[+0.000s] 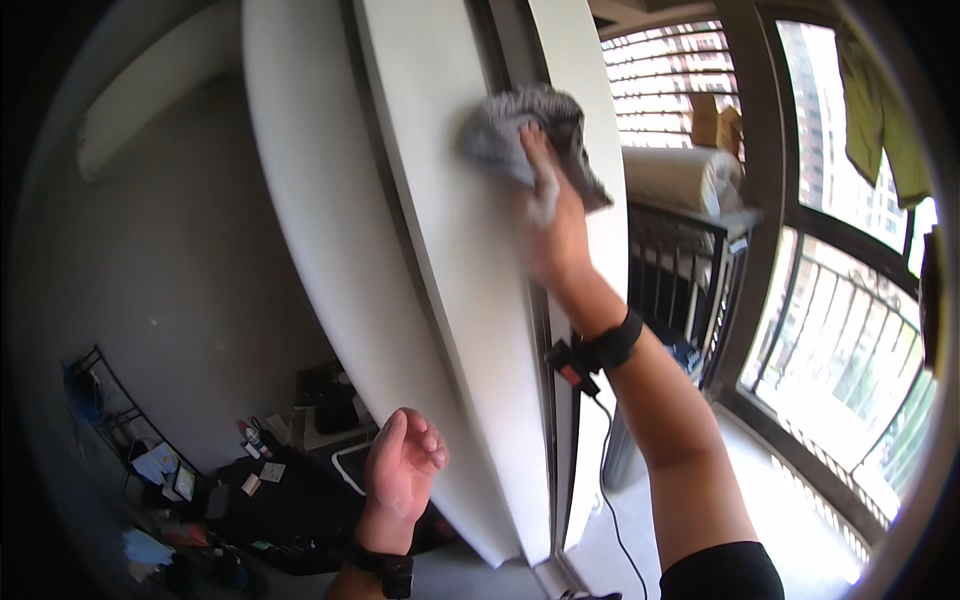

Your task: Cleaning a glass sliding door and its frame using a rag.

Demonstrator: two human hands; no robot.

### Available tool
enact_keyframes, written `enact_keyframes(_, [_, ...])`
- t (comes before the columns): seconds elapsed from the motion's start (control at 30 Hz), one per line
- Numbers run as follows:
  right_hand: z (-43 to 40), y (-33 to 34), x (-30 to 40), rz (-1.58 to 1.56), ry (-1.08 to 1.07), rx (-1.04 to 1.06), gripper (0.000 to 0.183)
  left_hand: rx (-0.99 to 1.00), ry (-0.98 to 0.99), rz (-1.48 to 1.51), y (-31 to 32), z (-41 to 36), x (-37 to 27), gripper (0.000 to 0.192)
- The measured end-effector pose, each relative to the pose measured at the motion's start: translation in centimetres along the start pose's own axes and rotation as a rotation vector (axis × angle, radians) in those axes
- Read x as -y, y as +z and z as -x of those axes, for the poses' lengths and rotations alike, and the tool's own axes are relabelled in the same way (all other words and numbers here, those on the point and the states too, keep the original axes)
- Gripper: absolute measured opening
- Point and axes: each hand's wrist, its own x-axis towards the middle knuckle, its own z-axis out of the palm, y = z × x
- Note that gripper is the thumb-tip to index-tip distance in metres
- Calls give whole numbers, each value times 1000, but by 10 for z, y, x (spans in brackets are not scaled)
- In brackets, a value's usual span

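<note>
My right hand (556, 225) is raised and presses a grey, fuzzy cloth (517, 146) against a white panel (427, 150) beside a dark vertical track (517, 41). Its fingers lie partly behind the cloth's folds, and motion blurs the hand's edge. A black wrist strap (613, 346) with a small device and a thin black cable (615, 517) sits on that forearm. Lower down, my left hand (405, 465) holds nothing, its fingers loosely curled, in front of the panel's lower left edge. Another black strap (386, 571) circles the left wrist.
A balcony lies to the right, with a window railing (847, 322), hanging green trousers (877, 120), and a white roll (679, 180) on a black metal rack (675, 247). Left of the panel are a cluttered dark table (300, 487) and a wall-mounted air conditioner (150, 90).
</note>
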Motion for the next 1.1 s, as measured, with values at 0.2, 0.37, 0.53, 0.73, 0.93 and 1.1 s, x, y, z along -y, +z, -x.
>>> enact_keyframes(0.2, [314,-24,7,65,376,111,72,48,-164,34,-42,14,42,31])
enact_keyframes(0.37, [497,-43,20,214,731,181,71,-34,-318,32,-76,37,93,33])
enact_keyframes(0.53, [435,-32,23,186,548,203,71,-86,-500,92,-109,65,138,33])
enact_keyframes(0.73, [320,-42,-10,-55,455,192,83,-142,-614,62,-104,66,191,35])
enact_keyframes(0.93, [482,-57,-36,-220,422,290,73,-214,-759,-12,-153,89,264,37])
enact_keyframes(1.1, [709,-86,-33,-179,694,424,65,-384,-928,-52,-230,143,354,37])
